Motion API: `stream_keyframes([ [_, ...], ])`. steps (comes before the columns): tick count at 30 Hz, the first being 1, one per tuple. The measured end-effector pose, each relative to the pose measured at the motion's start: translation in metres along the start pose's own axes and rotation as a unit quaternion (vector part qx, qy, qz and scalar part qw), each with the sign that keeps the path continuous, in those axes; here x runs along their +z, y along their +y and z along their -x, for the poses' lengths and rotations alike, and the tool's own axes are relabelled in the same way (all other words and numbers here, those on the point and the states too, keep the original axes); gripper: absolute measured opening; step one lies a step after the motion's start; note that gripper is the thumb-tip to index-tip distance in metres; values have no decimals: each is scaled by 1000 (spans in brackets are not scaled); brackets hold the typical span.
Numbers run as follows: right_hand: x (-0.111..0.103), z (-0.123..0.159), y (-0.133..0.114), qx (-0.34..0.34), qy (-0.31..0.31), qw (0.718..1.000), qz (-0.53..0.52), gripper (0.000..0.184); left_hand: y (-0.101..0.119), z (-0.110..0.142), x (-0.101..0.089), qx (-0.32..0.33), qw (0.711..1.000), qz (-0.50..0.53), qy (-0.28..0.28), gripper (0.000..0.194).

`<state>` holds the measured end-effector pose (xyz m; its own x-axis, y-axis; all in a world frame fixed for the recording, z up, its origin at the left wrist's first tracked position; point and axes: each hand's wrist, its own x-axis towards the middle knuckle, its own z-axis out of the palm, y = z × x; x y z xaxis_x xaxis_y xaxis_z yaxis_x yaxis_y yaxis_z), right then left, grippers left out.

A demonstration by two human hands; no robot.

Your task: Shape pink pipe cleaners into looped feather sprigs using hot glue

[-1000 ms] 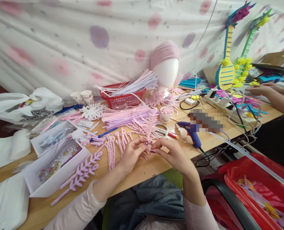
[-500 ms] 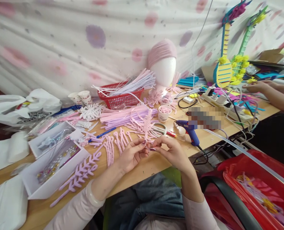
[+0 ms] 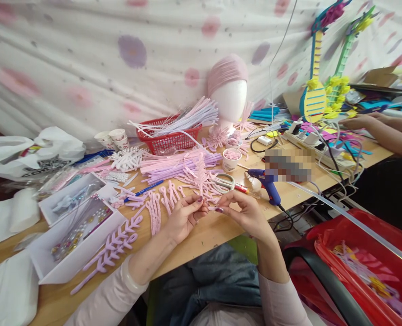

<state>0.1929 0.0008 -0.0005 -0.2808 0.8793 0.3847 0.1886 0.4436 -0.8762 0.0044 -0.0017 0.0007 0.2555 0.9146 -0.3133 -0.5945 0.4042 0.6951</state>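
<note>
Backdrop: white cloth [image 3: 85,50] with pink and purple blotches is hung behind the wooden worktop [image 3: 201,248].
Left end: by the back edge a white plastic bag [image 3: 60,145] is set down; nearer the front edge an open white box [image 3: 82,248] is filled with beads and trinkets.
Purple sprigs [image 3: 101,264]: laid beside the box, toward the front edge.
Twisted strips [image 3: 152,213]: laid in a row of pink near the left hand [image 3: 184,219].
Red basket [image 3: 167,144]: placed near the back edge, heaped with pale stems [image 3: 190,121].
Left grip: closed narrowly; the base of a pink leafy sprig [image 3: 201,174] is pinched between thumb and fingers.
Pink sprig: held upright, above the front part of the worktop.
Mannequin head [image 3: 231,99]: stood at the back edge, covered on top with pink wrap; before it, a paper cup [image 3: 232,165] is filled with pink bits.
Right grip: closed narrowly by the right hand [image 3: 245,212]; a short pink piece [image 3: 213,208] is pinched at the fingertips.
Glue gun [image 3: 270,186]: laid near the front edge.
Right end: cables are tangled around a power strip [image 3: 301,138]; another person's hands [image 3: 366,121] are held over coloured scraps.
</note>
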Motion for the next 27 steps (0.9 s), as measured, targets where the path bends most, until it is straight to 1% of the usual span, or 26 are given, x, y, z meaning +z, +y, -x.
stream_keyframes([
  [4, -1, 0, 3, 9, 2, 1000, -9, 11, 1, -1, 0, -1, 1000, 5, 8, 6],
  [8, -2, -1, 6, 10, 11, 1000, 13, 12, 3, -3, -4, 7, 1000, 12, 17, 7],
  [12, -2, -2, 5, -5, 20, 999, 30, 12, 3, -5, -5, 7, 1000, 11, 22, 8],
  [17, 3, -4, 4, -29, 3, 999, 40, 10, 2, -3, -5, 8, 1000, 2, 25, 7],
  [19, 3, -4, 4, -34, 5, 998, 43, 10, 2, -3, -5, 12, 1000, -3, 26, 7],
  [22, -1, -3, 5, -26, 20, 999, 37, 11, 2, -4, -6, 30, 999, -11, 32, 8],
  [24, -7, -2, 7, -14, 30, 999, 27, 13, 1, -4, -6, 50, 998, -24, 39, 12],
  [27, -14, 0, 11, -3, 54, 998, 11, 15, -2, -4, -6, 74, 993, -87, 41, 21],
])
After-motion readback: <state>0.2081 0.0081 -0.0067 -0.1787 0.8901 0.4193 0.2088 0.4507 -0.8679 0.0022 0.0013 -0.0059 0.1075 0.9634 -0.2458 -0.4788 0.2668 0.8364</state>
